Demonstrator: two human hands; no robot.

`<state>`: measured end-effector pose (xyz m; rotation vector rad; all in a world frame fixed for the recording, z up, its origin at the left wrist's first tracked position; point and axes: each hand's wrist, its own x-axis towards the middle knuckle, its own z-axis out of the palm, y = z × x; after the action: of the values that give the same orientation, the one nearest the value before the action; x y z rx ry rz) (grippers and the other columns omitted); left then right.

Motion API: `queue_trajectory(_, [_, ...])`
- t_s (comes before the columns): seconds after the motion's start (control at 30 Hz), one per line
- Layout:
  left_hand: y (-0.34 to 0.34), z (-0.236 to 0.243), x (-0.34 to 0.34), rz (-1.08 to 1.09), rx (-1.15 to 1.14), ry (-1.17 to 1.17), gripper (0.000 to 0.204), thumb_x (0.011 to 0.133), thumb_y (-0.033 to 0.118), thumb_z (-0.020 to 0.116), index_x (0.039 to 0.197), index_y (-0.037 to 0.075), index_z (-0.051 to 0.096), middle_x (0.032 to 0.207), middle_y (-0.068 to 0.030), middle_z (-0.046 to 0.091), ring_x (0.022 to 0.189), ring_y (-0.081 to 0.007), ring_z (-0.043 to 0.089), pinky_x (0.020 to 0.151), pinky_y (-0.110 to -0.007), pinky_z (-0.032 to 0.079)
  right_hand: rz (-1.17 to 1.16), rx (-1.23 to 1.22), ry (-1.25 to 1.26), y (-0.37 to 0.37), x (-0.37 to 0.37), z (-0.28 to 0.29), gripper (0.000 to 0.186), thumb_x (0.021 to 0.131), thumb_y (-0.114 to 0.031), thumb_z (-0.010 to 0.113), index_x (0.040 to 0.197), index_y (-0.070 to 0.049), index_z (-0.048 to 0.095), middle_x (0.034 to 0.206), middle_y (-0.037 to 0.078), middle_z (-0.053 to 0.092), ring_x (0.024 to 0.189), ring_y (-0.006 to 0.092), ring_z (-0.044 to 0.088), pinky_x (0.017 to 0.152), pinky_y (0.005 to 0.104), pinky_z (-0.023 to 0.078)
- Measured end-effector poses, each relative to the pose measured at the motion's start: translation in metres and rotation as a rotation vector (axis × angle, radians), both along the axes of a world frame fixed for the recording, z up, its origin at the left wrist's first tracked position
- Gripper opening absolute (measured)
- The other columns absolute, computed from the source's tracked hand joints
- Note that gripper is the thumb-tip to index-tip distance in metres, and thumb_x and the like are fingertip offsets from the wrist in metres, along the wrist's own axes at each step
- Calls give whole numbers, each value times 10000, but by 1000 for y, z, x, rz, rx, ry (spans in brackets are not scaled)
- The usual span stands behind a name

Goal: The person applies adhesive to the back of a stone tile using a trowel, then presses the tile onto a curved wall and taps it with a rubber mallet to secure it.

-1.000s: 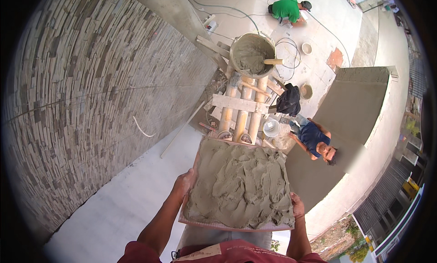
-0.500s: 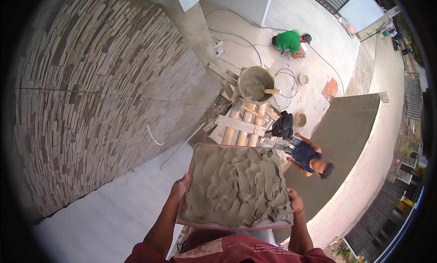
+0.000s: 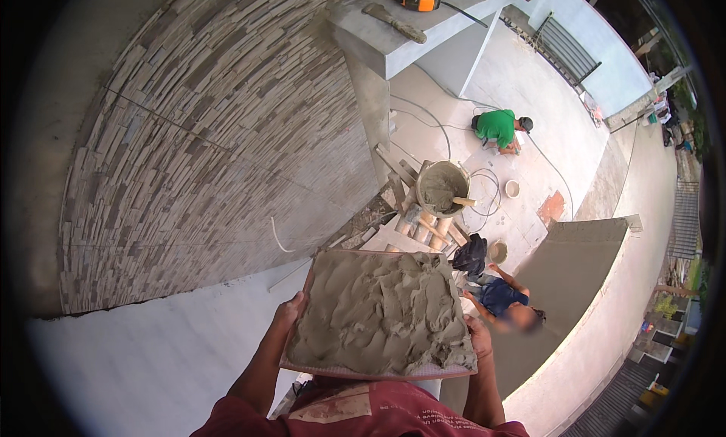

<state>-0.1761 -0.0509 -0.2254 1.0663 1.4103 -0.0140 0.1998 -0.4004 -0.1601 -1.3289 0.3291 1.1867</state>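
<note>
The stacked-stone wall (image 3: 212, 134) rises to my left, well apart from the tile (image 3: 302, 366), which I hold out in front of my maroon shirt (image 3: 387, 401). The tile should be stiff, likely brittle at its corners, so a knock could chip it. Over nearly its whole upper face lies a thick bed of mortar (image 3: 382, 312), soft, wet-looking and ridged; I'd judge it makes the load heavy (and apt to slump if I tip it far). My left grip (image 3: 289, 310) is clamped on the left edge, my right grip (image 3: 479, 339) on the right, roughly opposite, which seems best for sharing the weight. The thin pinkish rim (image 3: 416, 377) would turn slippery under smeared paste; what supports it underneath I cannot see.
</note>
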Motion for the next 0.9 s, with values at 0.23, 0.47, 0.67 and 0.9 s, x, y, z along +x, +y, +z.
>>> queue_trajectory(0.23, [18,18,-1,-30,149,17,644,993,490,579,1310,-70,604,1240,-119,670,1099,-219,620,990,-322,468,-13,-27,-35,24,17,2,359,890,-223,675,1155,19,661,1044,68,694,943,184,659,871,315,521])
queue_trajectory(0.47, [48,52,34,65,76,-38,528,1016,366,575,1346,-46,568,1367,-141,602,1244,-232,548,1079,-344,402,-17,-23,-57,61,35,3,319,912,-223,637,1108,23,688,1030,74,708,930,175,663,860,306,517])
queue_trajectory(0.67, [55,4,38,296,-11,-85,518,999,370,611,1327,-31,591,1334,-118,620,1203,-227,570,1036,-347,434,171,18,-69,101,98,-34,318,916,-228,636,1078,37,703,989,68,719,890,174,668,848,301,520])
queue_trajectory(0.9, [23,64,68,533,-59,-164,576,994,452,586,1332,-14,597,1279,-117,647,1115,-217,613,939,-356,490,294,69,114,177,175,-38,284,902,-180,638,1107,11,683,1008,90,721,914,225,679,869,359,542])
